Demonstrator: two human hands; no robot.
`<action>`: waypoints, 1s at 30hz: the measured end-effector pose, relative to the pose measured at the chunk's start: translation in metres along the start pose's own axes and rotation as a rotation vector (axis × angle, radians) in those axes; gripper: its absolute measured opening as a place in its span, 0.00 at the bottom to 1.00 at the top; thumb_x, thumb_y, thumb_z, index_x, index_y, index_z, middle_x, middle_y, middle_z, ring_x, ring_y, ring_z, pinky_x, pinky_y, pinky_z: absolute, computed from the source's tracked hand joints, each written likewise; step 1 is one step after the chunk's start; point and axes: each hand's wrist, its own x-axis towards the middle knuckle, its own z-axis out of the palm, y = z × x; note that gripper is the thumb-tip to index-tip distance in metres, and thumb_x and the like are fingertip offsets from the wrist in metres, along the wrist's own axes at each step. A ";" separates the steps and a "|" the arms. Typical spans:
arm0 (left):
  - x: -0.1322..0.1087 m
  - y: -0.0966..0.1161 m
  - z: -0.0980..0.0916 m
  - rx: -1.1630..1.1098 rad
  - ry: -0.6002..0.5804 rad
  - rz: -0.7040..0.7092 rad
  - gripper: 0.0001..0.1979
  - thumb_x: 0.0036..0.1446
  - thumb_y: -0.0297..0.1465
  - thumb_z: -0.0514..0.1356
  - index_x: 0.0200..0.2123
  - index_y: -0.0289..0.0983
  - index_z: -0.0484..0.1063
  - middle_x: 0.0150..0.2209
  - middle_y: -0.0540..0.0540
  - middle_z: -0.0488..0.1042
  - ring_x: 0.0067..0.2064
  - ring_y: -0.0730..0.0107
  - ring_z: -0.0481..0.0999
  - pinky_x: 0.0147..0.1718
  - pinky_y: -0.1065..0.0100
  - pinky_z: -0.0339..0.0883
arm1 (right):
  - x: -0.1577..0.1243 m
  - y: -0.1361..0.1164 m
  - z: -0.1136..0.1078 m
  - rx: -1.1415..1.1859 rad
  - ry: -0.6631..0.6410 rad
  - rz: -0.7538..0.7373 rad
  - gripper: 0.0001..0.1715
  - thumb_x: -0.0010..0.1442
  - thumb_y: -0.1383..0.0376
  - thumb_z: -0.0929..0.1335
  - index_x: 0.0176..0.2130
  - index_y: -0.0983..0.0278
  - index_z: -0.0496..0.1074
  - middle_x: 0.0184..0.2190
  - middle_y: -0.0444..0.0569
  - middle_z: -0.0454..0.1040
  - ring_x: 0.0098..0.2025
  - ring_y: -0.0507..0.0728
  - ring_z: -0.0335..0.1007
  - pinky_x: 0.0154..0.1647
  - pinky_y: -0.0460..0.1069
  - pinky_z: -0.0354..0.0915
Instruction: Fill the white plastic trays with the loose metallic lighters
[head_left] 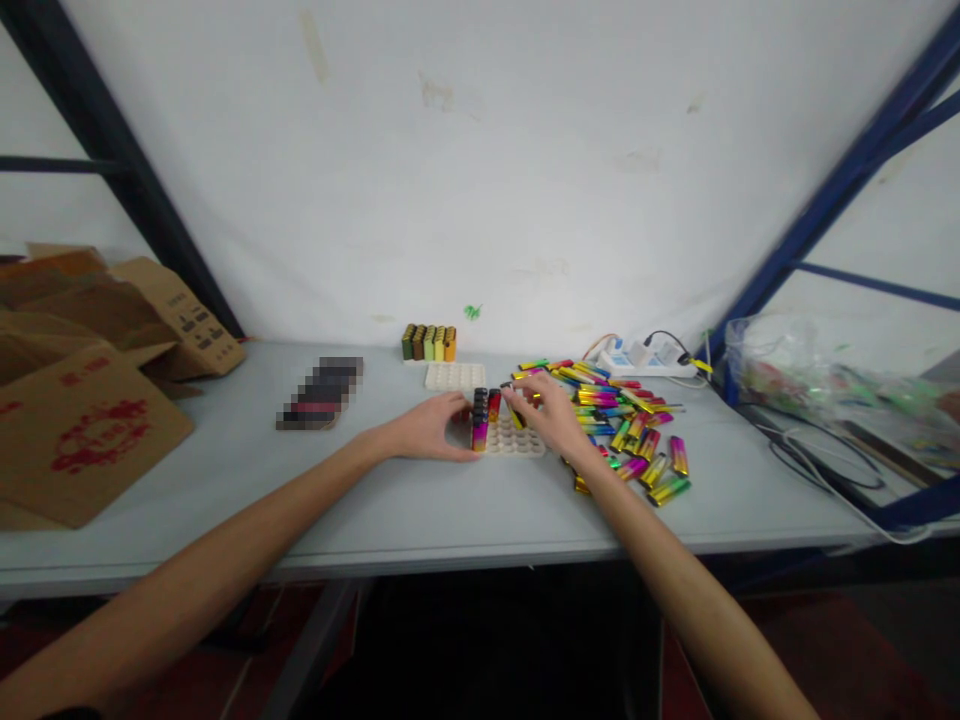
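Observation:
A white holed tray (pixel 517 440) lies at the middle of the grey table (pixel 420 500), with a few shiny rainbow-coloured lighters (pixel 480 418) standing in its left edge. My left hand (pixel 431 428) rests against the tray's left side, fingers curled around it. My right hand (pixel 544 412) hovers over the tray's right part, fingers pinched on a lighter (pixel 516 412) that is being held over the holes. A loose heap of the same rainbow lighters (pixel 622 420) lies to the right of that hand.
A second holed tray (pixel 454 376) and a row of green-to-orange lighters (pixel 429 342) sit behind. Flattened cardboard boxes (pixel 90 380) fill the left. A power strip (pixel 645 358), cables and a plastic bag (pixel 817 385) lie to the right. A blurred dark patch (pixel 321 394) sits left of centre.

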 end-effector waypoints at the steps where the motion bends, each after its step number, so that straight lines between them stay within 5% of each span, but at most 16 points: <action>1: 0.000 0.000 0.000 0.005 0.002 0.001 0.30 0.49 0.52 0.69 0.45 0.35 0.73 0.45 0.41 0.75 0.45 0.54 0.75 0.47 0.57 0.70 | -0.001 -0.001 -0.001 -0.046 -0.010 -0.004 0.25 0.69 0.44 0.66 0.40 0.62 0.75 0.30 0.47 0.74 0.32 0.55 0.69 0.35 0.49 0.63; 5: 0.000 0.000 0.000 0.012 0.012 0.013 0.29 0.49 0.53 0.69 0.44 0.36 0.74 0.45 0.41 0.75 0.45 0.53 0.75 0.46 0.58 0.71 | -0.003 -0.003 0.000 -0.129 -0.091 -0.010 0.19 0.74 0.51 0.62 0.40 0.62 0.70 0.23 0.43 0.73 0.26 0.54 0.68 0.32 0.48 0.61; 11: 0.000 -0.001 0.001 -0.003 0.020 0.008 0.28 0.49 0.52 0.69 0.45 0.37 0.74 0.44 0.42 0.76 0.45 0.54 0.75 0.46 0.58 0.71 | -0.001 0.003 -0.001 -0.200 -0.211 -0.080 0.12 0.75 0.56 0.63 0.40 0.60 0.66 0.26 0.45 0.76 0.29 0.56 0.73 0.32 0.47 0.60; 25: 0.000 -0.003 0.002 -0.008 0.018 0.026 0.30 0.50 0.51 0.69 0.48 0.37 0.74 0.47 0.41 0.76 0.47 0.52 0.76 0.49 0.57 0.70 | -0.002 0.003 0.003 -0.328 -0.288 -0.174 0.08 0.74 0.60 0.65 0.42 0.62 0.70 0.33 0.48 0.77 0.34 0.55 0.72 0.35 0.47 0.61; 30: 0.000 -0.002 0.001 0.009 0.002 0.012 0.31 0.50 0.52 0.69 0.48 0.36 0.73 0.47 0.41 0.75 0.47 0.52 0.76 0.49 0.57 0.70 | -0.002 0.004 0.004 -0.425 -0.252 -0.170 0.15 0.72 0.55 0.67 0.40 0.63 0.72 0.36 0.51 0.76 0.34 0.55 0.70 0.36 0.47 0.60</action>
